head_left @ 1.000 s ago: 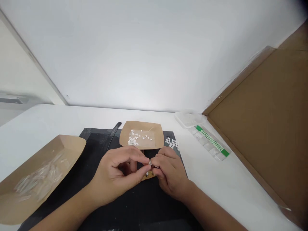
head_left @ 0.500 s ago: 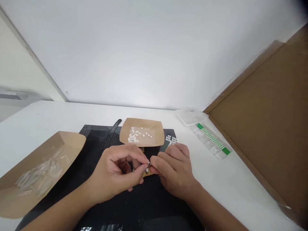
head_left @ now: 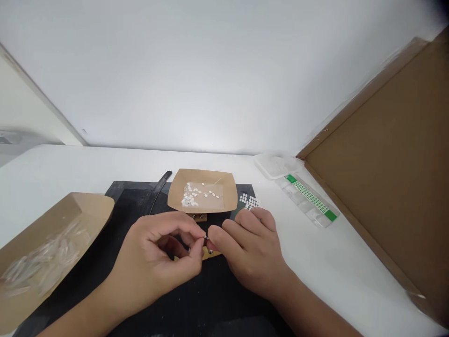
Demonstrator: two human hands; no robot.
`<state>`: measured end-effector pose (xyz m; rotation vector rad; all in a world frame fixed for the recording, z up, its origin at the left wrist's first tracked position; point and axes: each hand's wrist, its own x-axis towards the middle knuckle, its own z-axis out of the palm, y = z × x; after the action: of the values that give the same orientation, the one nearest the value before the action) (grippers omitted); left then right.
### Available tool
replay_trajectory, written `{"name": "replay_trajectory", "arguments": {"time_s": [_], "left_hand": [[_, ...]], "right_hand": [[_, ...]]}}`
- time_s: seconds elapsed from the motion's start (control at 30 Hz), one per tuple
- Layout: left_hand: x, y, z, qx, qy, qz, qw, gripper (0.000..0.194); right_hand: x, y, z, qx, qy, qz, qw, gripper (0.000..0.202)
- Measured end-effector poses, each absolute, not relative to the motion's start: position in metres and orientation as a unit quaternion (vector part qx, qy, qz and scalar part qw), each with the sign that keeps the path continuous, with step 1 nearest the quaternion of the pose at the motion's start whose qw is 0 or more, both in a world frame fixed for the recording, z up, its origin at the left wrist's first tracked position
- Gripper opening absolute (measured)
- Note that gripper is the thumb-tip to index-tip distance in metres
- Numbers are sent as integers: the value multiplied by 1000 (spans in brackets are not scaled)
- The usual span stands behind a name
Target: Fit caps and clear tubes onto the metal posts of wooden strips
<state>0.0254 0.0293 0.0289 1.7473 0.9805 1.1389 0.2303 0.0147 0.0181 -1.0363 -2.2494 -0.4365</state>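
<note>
My left hand point(head_left: 159, 257) pinches with thumb and forefinger at a tiny shiny metal piece point(head_left: 206, 238). Against the other side of that piece, my right hand point(head_left: 245, 248) is closed, thumb and forefinger pressed together; what lies inside its fingers is hidden. Both hands meet above a black mat point(head_left: 206, 299). Beneath them a yellowish strip point(head_left: 211, 253) with a small shiny part on it shows in part. Behind the hands stands a brown paper tray point(head_left: 229, 194) with small white pieces point(head_left: 189, 195). A small wooden block point(head_left: 200, 217) with metal parts peeks out below that tray.
At the left, a larger brown tray point(head_left: 94, 203) holds clear plastic pieces point(head_left: 45, 262). A black tool point(head_left: 163, 180) lies behind my left hand. White stickers point(head_left: 249, 200), a green-and-white strip point(head_left: 310, 196), a clear lid point(head_left: 275, 166) and a cardboard box point(head_left: 386, 173) are toward the right.
The view has shifted slightly, and both hands now appear a little farther left. They remain together at the small metal piece, which shows more clearly between the fingertips.
</note>
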Motion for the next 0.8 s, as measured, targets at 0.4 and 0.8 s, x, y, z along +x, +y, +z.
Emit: {"name": "replay_trajectory", "arguments": {"time_s": [0.4, 0.8], "left_hand": [[25, 31, 33, 703, 399, 434, 398, 10], [21, 40, 19, 709, 421, 396, 404, 10]], "right_hand": [[229, 14, 17, -406, -847, -157, 306, 25], [229, 15, 14, -420, -851, -150, 277, 24]]}}
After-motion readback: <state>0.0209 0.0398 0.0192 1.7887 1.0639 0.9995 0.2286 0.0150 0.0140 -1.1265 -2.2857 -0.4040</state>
